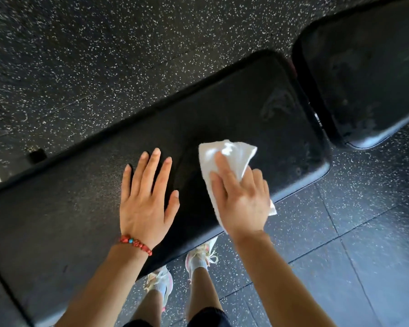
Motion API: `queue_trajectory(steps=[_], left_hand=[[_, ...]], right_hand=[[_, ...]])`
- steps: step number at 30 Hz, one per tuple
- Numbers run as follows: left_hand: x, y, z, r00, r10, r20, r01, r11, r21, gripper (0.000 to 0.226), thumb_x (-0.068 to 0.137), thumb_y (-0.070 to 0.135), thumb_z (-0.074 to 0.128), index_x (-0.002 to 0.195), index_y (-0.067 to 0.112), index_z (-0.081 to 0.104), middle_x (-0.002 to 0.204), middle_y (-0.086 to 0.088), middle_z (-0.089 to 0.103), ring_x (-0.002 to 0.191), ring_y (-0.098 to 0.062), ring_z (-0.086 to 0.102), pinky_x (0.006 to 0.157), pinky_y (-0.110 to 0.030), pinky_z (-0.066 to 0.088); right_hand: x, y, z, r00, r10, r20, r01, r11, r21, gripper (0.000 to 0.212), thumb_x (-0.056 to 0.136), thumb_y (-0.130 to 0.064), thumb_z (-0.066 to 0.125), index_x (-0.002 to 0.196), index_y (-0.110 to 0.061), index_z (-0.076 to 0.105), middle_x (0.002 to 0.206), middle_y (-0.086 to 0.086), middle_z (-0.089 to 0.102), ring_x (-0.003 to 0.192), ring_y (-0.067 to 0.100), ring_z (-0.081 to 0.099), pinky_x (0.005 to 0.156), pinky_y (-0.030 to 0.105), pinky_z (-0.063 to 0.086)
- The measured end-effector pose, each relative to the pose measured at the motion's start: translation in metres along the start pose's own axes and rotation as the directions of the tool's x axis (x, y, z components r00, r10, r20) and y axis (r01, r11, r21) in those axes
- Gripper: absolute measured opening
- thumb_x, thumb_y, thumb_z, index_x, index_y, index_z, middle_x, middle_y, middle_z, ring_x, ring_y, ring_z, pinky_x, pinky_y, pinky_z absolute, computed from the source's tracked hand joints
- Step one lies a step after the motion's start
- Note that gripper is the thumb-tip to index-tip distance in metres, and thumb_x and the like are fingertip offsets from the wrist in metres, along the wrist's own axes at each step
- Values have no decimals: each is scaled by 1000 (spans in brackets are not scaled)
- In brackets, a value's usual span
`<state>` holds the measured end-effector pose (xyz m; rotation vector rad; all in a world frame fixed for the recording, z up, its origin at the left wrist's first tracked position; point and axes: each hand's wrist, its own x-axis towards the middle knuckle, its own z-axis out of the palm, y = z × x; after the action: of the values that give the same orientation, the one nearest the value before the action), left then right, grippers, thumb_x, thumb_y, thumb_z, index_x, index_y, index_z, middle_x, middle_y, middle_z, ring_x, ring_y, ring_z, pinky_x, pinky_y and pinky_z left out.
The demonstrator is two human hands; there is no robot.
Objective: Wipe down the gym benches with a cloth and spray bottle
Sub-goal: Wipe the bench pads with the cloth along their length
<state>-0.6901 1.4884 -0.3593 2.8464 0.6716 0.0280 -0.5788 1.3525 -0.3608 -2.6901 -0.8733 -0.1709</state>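
Flooring [104, 55] of black speckled rubber fills the background beneath a long black bench pad [57, 208] running diagonally, a second pad [364, 79] just beyond its far end. Your left hand [147, 197] lies flat and open on the long pad, fingers spread, nothing in it. Your right hand [241, 199] presses a white cloth [232, 156] against the pad near its front edge, fingers laid over it. White sneakers [201, 253] show below. A red bead bracelet [135, 241] circles your left wrist.

Two bench pads [222, 109] [364, 67], one cloth [232, 154], two hands [144, 197] [241, 197].
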Motion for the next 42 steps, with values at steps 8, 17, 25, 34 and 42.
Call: queue_trajectory(steps=[8, 17, 25, 34, 42], left_hand=[[-7, -28, -8, 967, -196, -161, 196, 980, -13, 52, 89, 29, 44, 134, 4, 42, 143, -20, 38, 134, -34, 29, 112, -47, 12], [-16, -53, -3, 928, -343, -146, 345, 938, -8, 55, 88, 31, 41, 137, 6, 39, 147, -18, 33, 137, -32, 24, 112, -48, 10], [-16, -53, -4, 930, -337, -143, 340, 940, -6, 53, 90, 32, 41, 136, 6, 41, 146, -18, 35, 136, -33, 27, 112, -50, 14], [-17, -56, -5, 916, -367, -161, 350, 929, -124, 54, 91, 29, 38, 135, -2, 37, 144, -19, 38, 136, -30, 27, 114, -47, 12], [-16, -54, -7, 929, -353, -108, 348, 935, -61, 54, 91, 30, 37, 133, -3, 42, 145, -20, 36, 136, -31, 25, 113, -48, 11]], right_hand=[[67, 39, 0, 994, 110, -11, -111, 994, -16, 41, 85, -45, 51, 115, -19, 64, 75, 16, 53, 69, 32, 52, 54, 34, 45], [35, -58, 21, 984, -173, 44, 172, 985, 29, 37, 88, -41, 49, 112, -15, 61, 66, 9, 50, 57, 25, 46, 49, 30, 38], [102, -42, 28, 991, 114, 64, -115, 993, 12, 47, 87, -45, 49, 122, -15, 58, 88, 17, 60, 78, 32, 54, 59, 36, 46], [61, -128, 44, 934, -347, 91, 339, 936, 93, 40, 85, -44, 50, 104, -15, 68, 63, 8, 52, 56, 24, 50, 48, 29, 41], [102, -110, 50, 998, -47, -38, 46, 999, -16, 36, 81, -41, 49, 89, -15, 71, 65, 14, 57, 55, 29, 55, 44, 26, 42]])
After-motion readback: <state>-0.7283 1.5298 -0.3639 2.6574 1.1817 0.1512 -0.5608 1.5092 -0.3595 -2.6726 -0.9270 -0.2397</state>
